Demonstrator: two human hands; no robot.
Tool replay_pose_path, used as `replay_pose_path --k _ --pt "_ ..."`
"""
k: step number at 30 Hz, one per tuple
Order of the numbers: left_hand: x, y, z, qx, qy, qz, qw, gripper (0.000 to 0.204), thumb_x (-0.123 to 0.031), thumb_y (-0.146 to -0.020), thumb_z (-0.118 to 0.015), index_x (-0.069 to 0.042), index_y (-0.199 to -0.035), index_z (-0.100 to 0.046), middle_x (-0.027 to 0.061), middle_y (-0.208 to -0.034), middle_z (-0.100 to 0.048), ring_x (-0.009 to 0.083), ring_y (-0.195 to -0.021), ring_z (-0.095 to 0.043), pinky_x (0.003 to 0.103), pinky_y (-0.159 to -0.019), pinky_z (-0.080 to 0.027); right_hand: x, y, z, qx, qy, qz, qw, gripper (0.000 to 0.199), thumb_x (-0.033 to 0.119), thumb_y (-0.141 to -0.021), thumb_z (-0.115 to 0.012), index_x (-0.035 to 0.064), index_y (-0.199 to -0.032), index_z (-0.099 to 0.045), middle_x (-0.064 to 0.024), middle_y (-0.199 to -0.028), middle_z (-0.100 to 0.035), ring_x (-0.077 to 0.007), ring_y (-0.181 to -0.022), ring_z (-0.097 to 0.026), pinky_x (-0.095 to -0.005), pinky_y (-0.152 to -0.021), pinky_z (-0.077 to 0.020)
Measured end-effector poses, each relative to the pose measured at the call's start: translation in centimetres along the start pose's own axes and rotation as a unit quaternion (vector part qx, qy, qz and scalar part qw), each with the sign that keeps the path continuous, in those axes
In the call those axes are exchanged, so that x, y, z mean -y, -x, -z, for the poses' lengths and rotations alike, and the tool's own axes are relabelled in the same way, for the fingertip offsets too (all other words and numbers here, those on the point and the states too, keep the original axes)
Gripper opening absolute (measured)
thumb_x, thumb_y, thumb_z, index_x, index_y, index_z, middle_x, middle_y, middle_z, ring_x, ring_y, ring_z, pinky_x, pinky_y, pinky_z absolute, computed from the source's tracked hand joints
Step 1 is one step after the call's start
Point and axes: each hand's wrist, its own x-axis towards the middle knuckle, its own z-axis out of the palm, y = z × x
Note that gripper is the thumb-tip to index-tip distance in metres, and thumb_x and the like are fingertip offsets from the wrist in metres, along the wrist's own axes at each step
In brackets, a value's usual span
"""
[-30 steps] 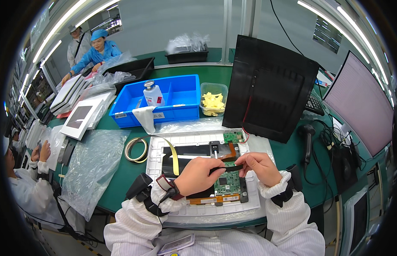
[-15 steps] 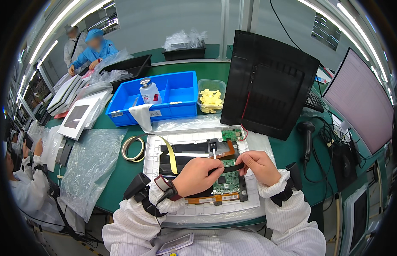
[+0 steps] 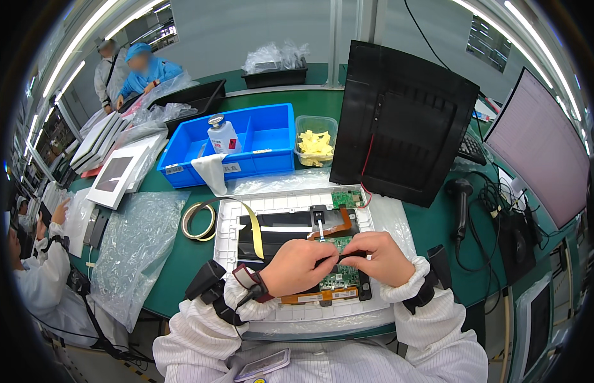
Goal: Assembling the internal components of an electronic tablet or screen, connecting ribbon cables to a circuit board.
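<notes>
Both hands meet over an opened white-framed panel [image 3: 229, 237]. A short black tape strip [image 3: 354, 255] is pinched between them. My left hand [image 3: 296, 265] grips its left end, with fingers closed. My right hand [image 3: 381, 258] has thumb and fingertips pressed on the strip close beside the left fingers. Below the hands lies a green circuit board [image 3: 341, 279], partly covered by them. To the left is a tape roll [image 3: 213, 225]; its loose yellow-backed end [image 3: 256, 236] curls over the panel and stops near my left hand.
Behind the panel are a blue divided bin [image 3: 271, 163] with a white bottle [image 3: 223, 137] and a clear tub of yellow scraps [image 3: 316, 147]. A black cover [image 3: 405, 127] stands upright at right, near a scanner [image 3: 460, 204] and monitor [image 3: 539, 147]. Plastic wrap [image 3: 141, 242] lies left; co-workers are beyond.
My right hand has moved left and in toward my left hand, so their fingertips now nearly touch. Less of the black strip shows between them.
</notes>
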Motion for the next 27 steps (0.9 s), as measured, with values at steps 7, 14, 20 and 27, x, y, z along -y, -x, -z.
replay_pose_path --k 7,14,20,27 --pt "0.0 0.0 -0.3 0.016 0.001 -0.008 1.000 0.012 -0.013 -0.077 -0.050 -0.002 -0.075 -0.054 0.0141 -0.062 -0.051 0.0307 -0.056 -0.051 0.033 -0.049 -0.039 0.2 0.1 -0.1 0.008 0.015 0.029 0.999 0.012 0.008 -0.066 -0.065 0.0002 -0.073 -0.059 -0.0092 -0.066 -0.056 -0.0227 -0.062 -0.053 -0.0289 -0.056 -0.0427" --pt "0.3 -0.1 -0.5 0.032 0.037 -0.008 0.999 0.014 -0.013 -0.078 -0.049 -0.001 -0.073 -0.052 0.0136 -0.059 -0.048 0.0293 -0.052 -0.046 0.032 -0.048 -0.037 0.3 0.2 -0.4 0.006 0.031 0.039 0.999 0.011 0.007 -0.065 -0.065 0.0004 -0.072 -0.059 -0.0089 -0.065 -0.055 -0.0231 -0.061 -0.053 -0.0291 -0.055 -0.0423" --pt "0.7 -0.1 -0.7 0.065 0.134 0.030 0.988 0.013 -0.010 -0.079 -0.047 0.000 -0.071 -0.051 0.0072 -0.054 -0.043 0.0120 -0.048 -0.044 0.026 -0.046 -0.035 0.4 0.3 -0.9 -0.018 0.035 0.046 0.998 0.010 0.004 -0.063 -0.065 0.0000 -0.067 -0.056 -0.0087 -0.063 -0.053 -0.0229 -0.058 -0.051 -0.0294 -0.052 -0.0409" --pt "1.5 -0.3 0.0 -0.095 0.289 0.164 0.938 0.020 -0.014 -0.081 -0.048 0.000 -0.068 -0.051 -0.0055 -0.053 -0.041 0.0032 -0.049 -0.038 0.019 -0.043 -0.032 1.6 1.2 -1.6 -0.108 0.046 0.149 0.982 0.006 0.000 -0.064 -0.063 0.0005 -0.067 -0.057 -0.0070 -0.059 -0.051 -0.0201 -0.054 -0.050 -0.0267 -0.049 -0.0397"
